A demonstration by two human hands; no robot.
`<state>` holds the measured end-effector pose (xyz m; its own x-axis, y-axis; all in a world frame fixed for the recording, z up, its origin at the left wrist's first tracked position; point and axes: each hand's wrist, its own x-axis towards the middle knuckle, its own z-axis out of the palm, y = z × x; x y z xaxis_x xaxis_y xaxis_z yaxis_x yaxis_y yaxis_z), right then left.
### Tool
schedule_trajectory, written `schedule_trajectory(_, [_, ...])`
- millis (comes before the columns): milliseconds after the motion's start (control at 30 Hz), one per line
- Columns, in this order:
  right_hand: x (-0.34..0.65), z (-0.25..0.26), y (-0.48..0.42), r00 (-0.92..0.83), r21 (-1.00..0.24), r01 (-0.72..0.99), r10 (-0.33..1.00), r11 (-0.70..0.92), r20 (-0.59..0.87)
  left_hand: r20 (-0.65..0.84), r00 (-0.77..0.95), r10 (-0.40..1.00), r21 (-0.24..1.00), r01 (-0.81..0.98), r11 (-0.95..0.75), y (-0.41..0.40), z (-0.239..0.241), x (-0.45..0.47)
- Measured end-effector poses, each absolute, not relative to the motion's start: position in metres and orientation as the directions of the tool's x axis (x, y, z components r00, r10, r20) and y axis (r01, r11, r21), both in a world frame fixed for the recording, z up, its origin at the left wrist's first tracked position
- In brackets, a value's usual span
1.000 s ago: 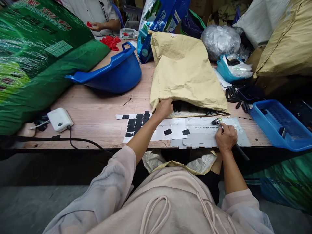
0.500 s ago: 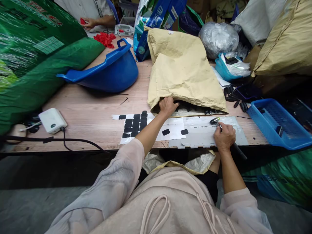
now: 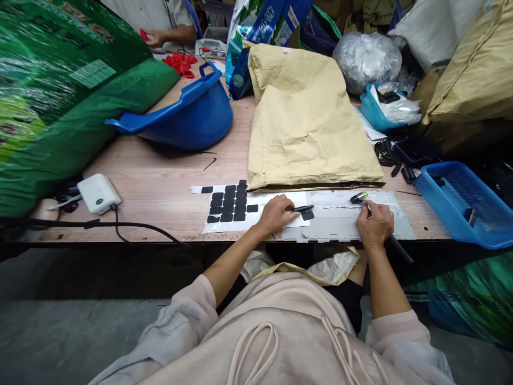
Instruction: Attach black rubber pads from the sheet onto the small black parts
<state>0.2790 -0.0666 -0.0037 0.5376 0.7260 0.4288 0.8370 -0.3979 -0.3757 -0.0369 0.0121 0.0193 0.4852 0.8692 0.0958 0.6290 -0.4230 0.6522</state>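
Observation:
My left hand [image 3: 276, 216] pinches a slim black piece [image 3: 302, 209] by its left end, just above the white sheet. Gripped in my right hand [image 3: 375, 224] is a small hammer [image 3: 358, 197] with a dark, yellow-tipped head, metal shaft and long black handle [image 3: 397, 248]. Its head is over the grey board [image 3: 332, 227]. Rows of black rounded stickers [image 3: 228, 203] cover the left of the white sheet [image 3: 266, 224]. One more black sticker [image 3: 308, 215] lies by the held piece. Behind my hands rests a tan woven sack [image 3: 308, 123], its mouth toward me.
A blue basin [image 3: 196, 117] stands at the back left, a white box with a cable [image 3: 98, 193] at the left. On the right are a blue basket [image 3: 460, 198] and scattered black parts [image 3: 388, 152]. Across the table, another person's hand [image 3: 155, 37] holds something red.
My left hand has come out of the sack's mouth toward me with a black piece in it. The sack's mouth has dropped nearly closed. My right hand still holds the hammer.

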Motion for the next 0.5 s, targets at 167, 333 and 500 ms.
schedule_trajectory(167, [0.286, 0.002, -0.064, 0.542, -0.411, 0.828, 0.736, -0.383, 0.406, 0.178, 0.5, 0.848, 0.637, 0.598, -0.486, 0.007, 0.001, -0.034])
schedule_trajectory(333, [0.25, 0.027, -0.07, 0.413, -0.502, 0.856, 0.746, -0.123, 0.522, 0.167, 0.508, 0.845, 0.662, 0.577, -0.477, 0.011, 0.0, -0.036])
schedule_trajectory(500, [0.188, 0.041, -0.075, 0.223, -0.644, 0.753, 0.87, 0.132, 0.44, 0.156, 0.469, 0.87, 0.698, 0.57, -0.433, 0.01, 0.0, -0.035])
